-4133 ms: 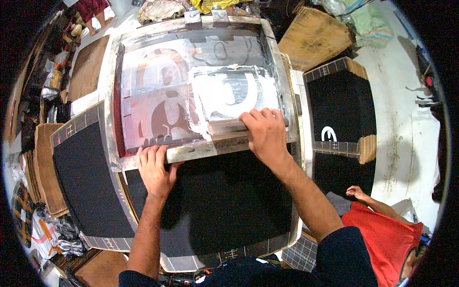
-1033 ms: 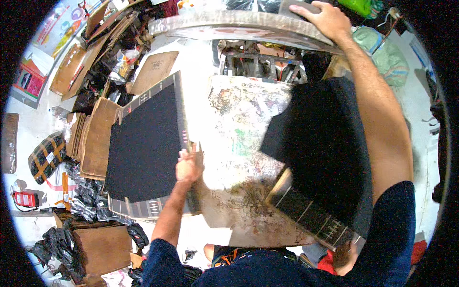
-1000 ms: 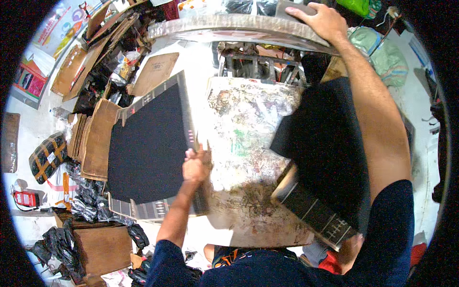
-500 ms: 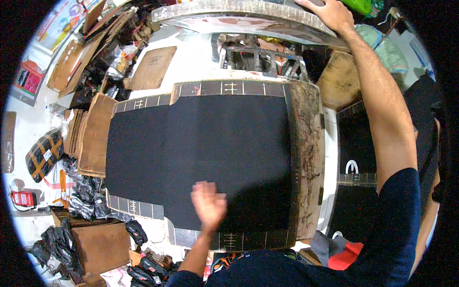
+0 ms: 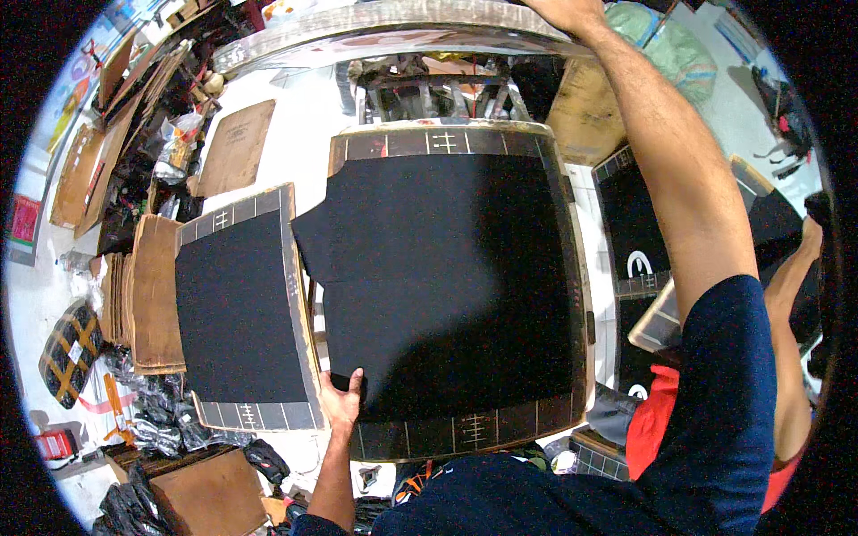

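My left hand [image 5: 341, 400] is at the near left corner of the larger printing board [image 5: 474, 431], its thumb over the corner and its fingers at the gap. Black cloth [image 5: 447, 268] covers that board's middle, and a flap juts left. A smaller board [image 5: 268, 414] with its own black cloth [image 5: 241, 304] lies to the left, apart from the larger one. At the far edge my right hand [image 5: 572, 11], partly cut off, grips a raised wooden-edged frame [image 5: 393, 20]; its fingertips are out of view.
Cardboard sheets [image 5: 159, 295] stand left of the smaller board. A cardboard box [image 5: 206, 487] and black plastic bags [image 5: 125, 487] lie at the near left. Another person's arm [image 5: 786, 330] is at the right, beside more marked boards [image 5: 657, 314]. A metal rack [image 5: 438, 96] stands beyond.
My left hand has moved left from above the cloth to the larger board's corner. The two boards, side by side before, now have a gap between them. My right hand still holds the frame.
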The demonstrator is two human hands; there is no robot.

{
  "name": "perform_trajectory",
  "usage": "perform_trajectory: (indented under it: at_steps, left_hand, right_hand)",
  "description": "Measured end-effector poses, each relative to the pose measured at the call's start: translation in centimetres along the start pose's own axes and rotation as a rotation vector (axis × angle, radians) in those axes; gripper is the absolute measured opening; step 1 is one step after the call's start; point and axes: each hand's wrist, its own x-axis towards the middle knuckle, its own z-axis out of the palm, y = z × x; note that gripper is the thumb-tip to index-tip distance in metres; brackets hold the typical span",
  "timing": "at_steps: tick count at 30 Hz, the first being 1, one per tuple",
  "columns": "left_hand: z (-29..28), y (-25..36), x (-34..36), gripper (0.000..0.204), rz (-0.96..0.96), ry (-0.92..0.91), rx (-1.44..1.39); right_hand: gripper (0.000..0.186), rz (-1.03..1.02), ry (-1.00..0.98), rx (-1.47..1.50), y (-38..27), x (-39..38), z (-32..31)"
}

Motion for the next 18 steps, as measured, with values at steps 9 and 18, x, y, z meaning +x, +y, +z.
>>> perform_trajectory:
  at_steps: [9,18]
  left_hand:
    - [0.4,0.3,-0.7,0.08,-0.037,0.012,-0.05]
    - [-0.1,1.7,-0.2,0.085,-0.068,0.018,0.084]
  right_hand:
    - [0.087,0.021,-0.045,0.041,0.2,1.7,-0.6]
    - [0.095,-0.012,0.01,0.045,0.9,4.5,0.0]
